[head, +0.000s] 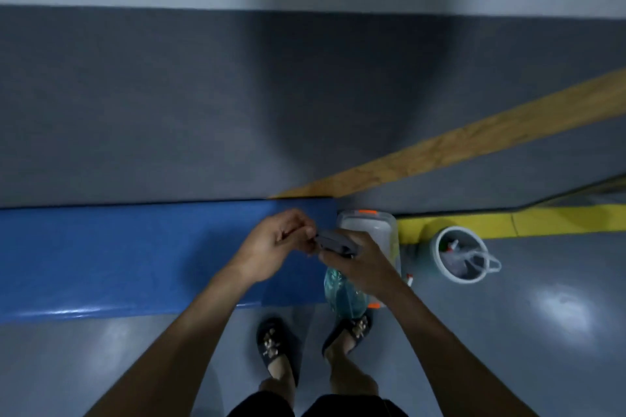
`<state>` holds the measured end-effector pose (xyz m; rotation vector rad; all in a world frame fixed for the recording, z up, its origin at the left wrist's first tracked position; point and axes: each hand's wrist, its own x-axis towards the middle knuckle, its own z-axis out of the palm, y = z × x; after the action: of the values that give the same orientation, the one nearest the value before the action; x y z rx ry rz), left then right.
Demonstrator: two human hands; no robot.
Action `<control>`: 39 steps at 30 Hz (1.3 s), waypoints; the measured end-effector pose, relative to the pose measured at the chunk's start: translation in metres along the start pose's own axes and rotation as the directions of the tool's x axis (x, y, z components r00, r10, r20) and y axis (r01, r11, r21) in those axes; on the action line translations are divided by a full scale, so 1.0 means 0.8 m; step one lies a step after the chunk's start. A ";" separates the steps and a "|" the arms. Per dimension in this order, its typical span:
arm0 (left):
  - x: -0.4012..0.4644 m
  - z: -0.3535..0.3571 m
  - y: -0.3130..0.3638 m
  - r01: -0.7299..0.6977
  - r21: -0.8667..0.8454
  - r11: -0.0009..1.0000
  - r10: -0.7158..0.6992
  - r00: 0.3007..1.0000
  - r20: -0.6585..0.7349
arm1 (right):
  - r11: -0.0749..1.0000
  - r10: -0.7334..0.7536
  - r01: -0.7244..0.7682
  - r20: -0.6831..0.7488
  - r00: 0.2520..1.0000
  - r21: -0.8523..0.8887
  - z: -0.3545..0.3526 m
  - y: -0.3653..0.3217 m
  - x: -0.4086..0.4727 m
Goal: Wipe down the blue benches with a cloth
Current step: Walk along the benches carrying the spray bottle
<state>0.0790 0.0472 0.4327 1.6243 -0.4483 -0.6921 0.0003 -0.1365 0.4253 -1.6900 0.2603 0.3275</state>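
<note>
both arms reach forward and down, hands together above the right end of the blue bench (135, 254). the right hand (359, 264) grips a spray bottle (342, 298) by its neck; the left hand (274, 244) pinches its grey nozzle (333, 242). no cloth is visible.

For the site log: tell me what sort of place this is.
Probably an indoor public or institutional hall. Signs: a long blue bench against a grey wall, glossy grey floor with a yellow line, and a small waste bin.
</note>
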 end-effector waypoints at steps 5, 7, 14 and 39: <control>-0.047 -0.030 0.017 -0.051 0.081 0.995 0.058 0.995 -0.086 | 0.978 -0.022 0.031 0.044 0.999 -0.207 0.043 -0.049 -0.011; -0.060 -0.039 0.023 -0.077 0.149 0.986 0.095 0.989 -0.118 | 0.966 -0.027 0.042 0.065 0.998 -0.256 0.054 -0.067 -0.013; -0.086 -0.051 0.036 -0.174 0.259 0.950 0.206 0.973 -0.103 | 0.936 -0.051 0.086 0.110 0.993 -0.342 0.068 -0.102 -0.023; -0.065 0.134 -0.011 0.200 -0.210 0.957 -0.277 0.841 -0.464 | 0.866 -0.154 0.293 0.340 0.928 -0.406 -0.067 0.039 -0.036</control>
<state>-0.0315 0.0016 0.4264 1.6497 0.1809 -0.4550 -0.0337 -0.1942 0.4139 -2.0735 -0.2626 0.4870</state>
